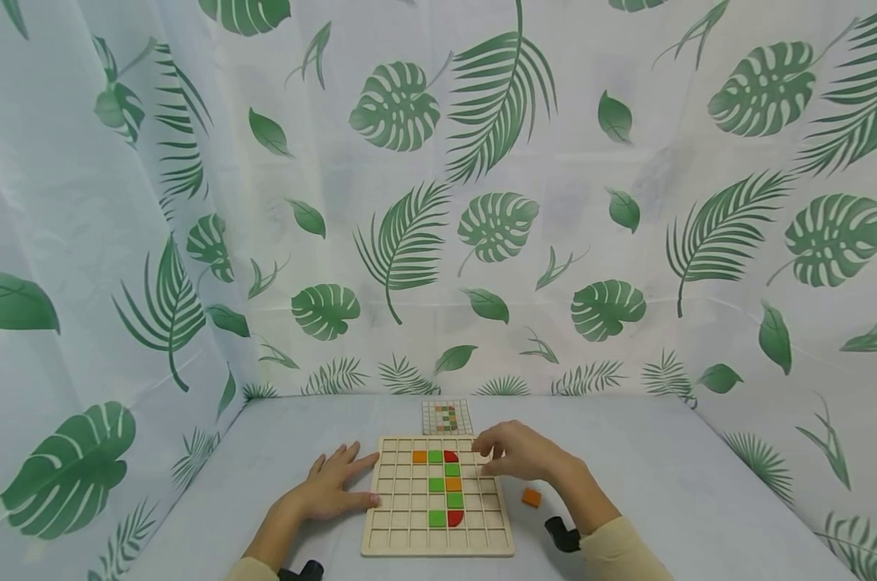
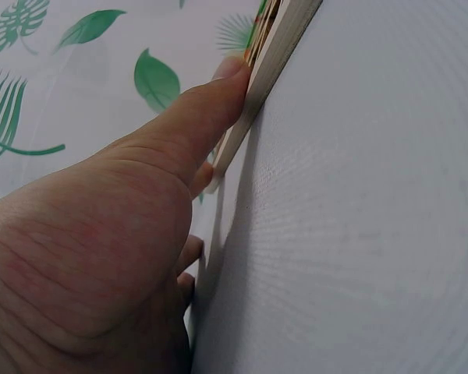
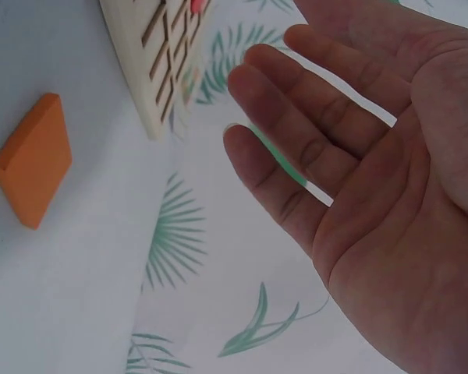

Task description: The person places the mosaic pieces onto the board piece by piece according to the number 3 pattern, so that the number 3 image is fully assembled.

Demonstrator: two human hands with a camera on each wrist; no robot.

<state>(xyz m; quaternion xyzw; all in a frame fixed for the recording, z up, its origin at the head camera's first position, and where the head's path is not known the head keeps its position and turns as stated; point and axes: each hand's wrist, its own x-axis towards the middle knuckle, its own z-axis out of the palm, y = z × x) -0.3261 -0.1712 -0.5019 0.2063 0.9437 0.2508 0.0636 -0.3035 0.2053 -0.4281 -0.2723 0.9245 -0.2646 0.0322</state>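
A pale wooden grid board point(image 1: 402, 536) lies on the table, with several green squares point(image 1: 436, 457), two orange squares point(image 1: 453, 484) and two red round-cornered pieces point(image 1: 455, 518) in its cells. My left hand point(image 1: 331, 486) rests flat at the board's left side, fingers spread. Its thumb point(image 2: 207, 105) touches the board's edge in the left wrist view. Over the board's upper right part is my right hand point(image 1: 519, 453), fingers loosely bent and nothing in the palm. In the right wrist view its thumb and index finger are partly cut off. A loose orange square point(image 3: 35, 164) lies right of the board.
Behind the board lies a small card point(image 1: 429, 415) printed with a grid and coloured shapes. A white cloth point(image 1: 423, 339) with green leaves hangs at the back and sides. Black straps or mounts point(image 1: 562, 534) show by both wrists.
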